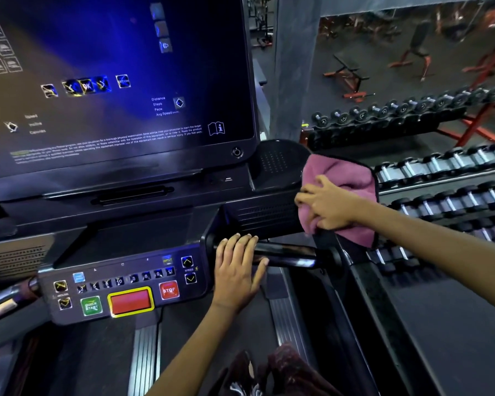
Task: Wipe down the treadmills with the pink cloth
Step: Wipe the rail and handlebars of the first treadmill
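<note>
At the right of centre in the frame we see the crumpled pink terry cloth (340, 192) pressed against the right end of the black treadmill console (266, 207), just beside the round perforated speaker housing (277, 164) and over the ribbed vent panel. Our right hand (326, 205) lies on the cloth with fingers spread and bent into the fabric, gripping it against the console's corner. Lower, near the middle of the frame, our left hand (237, 267) rests flat with straight, relaxed fingers on the glossy black handlebar (289, 254) that runs rightward from the button panel; it holds nothing. That dark button panel (120, 287) sits at lower left, carrying a red STOP button (169, 290), a green quick-start button (91, 305) and a red rectangular key framed in yellow (130, 301). The large glossy display screen (112, 81) fills the upper left, lit blue with icons and small print. Along the right side of the frame stand racks of black and chrome dumbbells (429, 167), and in the upper right, red-framed weight benches (346, 75) stand on the dark gym floor.
</note>
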